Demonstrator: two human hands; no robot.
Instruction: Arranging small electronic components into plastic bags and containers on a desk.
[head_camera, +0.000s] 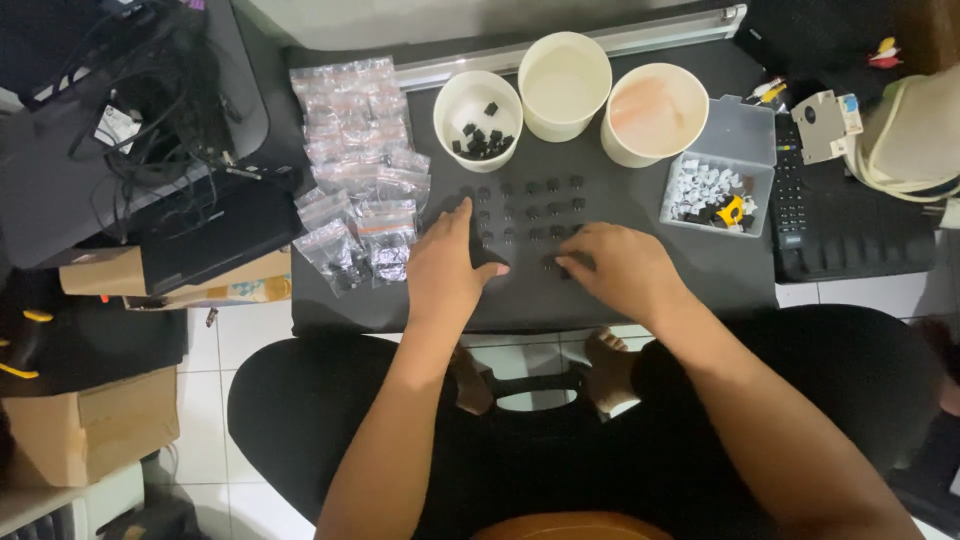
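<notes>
both forearms reach forward from the lap, palms down over the dark matte surface (640, 290). the left hand (447, 270) lies flat with fingers spread a little, thumb out to the right, its grip loose and holding nothing that shows. the right hand (620, 268) is arched, fingers curled toward the left; its fingertips press close together at the surface, but whether they pinch one of the small pieces cannot be told. just beyond and between the hands sit rows of small black parts (530, 210), blocky and dull, spaced in a grid. to the left lies a heap of clear, crinkled plastic bags (360, 170), some with dark contents. farther back stand three round white paper cups: the left cup (478, 120) holds more black pieces, the middle cup (564, 85) and right cup (655, 113) look smooth inside. a clear rectangular plastic box (722, 170) at the right holds small white pieces.
</notes>
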